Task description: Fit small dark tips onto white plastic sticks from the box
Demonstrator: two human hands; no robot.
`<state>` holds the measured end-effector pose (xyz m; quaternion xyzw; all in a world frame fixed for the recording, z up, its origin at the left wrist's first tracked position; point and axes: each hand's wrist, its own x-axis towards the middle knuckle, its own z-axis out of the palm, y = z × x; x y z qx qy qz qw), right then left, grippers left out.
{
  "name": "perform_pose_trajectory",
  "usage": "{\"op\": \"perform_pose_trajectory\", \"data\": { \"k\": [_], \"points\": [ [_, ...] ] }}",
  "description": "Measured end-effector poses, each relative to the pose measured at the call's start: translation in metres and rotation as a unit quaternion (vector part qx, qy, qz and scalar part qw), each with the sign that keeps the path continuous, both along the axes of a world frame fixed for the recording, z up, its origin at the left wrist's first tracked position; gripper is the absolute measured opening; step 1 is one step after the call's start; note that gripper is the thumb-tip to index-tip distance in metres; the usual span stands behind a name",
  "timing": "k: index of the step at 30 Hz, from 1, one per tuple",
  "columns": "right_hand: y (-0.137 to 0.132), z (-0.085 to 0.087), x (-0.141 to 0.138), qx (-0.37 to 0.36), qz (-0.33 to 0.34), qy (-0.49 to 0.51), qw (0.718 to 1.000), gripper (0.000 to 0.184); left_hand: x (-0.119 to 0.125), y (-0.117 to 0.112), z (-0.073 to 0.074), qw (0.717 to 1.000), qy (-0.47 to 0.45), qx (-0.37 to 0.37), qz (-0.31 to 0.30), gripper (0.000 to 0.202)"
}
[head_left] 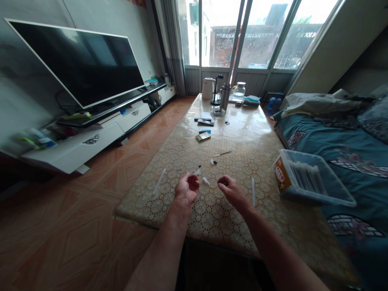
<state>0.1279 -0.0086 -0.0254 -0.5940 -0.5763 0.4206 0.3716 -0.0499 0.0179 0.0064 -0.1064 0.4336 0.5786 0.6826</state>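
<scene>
My left hand [187,189] is palm up above the lace-patterned table cover, its fingers curled round a small translucent plastic piece [195,173]. Opposite it, my right hand [232,189] has thumb and fingers pinched together; anything in them is too small to make out. Between the hands lies a short white plastic piece [206,181]. A clear pen barrel [159,181] rests to the left, and another pen barrel [253,191] is beside my right wrist. Farther off are a thin pen refill [223,153] and a small white-and-black piece [214,161].
A clear plastic bin [336,196] of pen barrels stands at the table's right edge. Beyond the hands lie a small box [203,136], a blue object [205,131] and remote controls [205,122]. A thermos [224,97], kettle [207,88] and glass jug [239,92] stand at the far end.
</scene>
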Motion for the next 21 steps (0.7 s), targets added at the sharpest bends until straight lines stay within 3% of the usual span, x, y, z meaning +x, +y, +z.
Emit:
{"op": "perform_pose_trajectory", "data": {
  "k": [8,14,17,21],
  "points": [
    [0.014,-0.023,0.001,0.067,0.038,-0.173,0.982,0.012,-0.012,0.004,0.005,0.999,0.004,-0.003,0.034,0.027],
    [0.085,-0.019,-0.006,0.108,-0.053,-0.277,0.953,0.017,-0.009,0.004,0.005,1.0,0.016,0.001,0.023,0.022],
    [0.116,-0.016,-0.01,0.058,-0.063,-0.328,0.941,0.02,-0.005,0.003,0.007,1.0,0.026,0.003,0.018,0.019],
    [0.133,-0.018,-0.011,0.02,-0.046,-0.327,0.944,0.013,-0.004,0.002,0.009,0.999,0.029,0.021,0.016,0.017]
  ]
}}
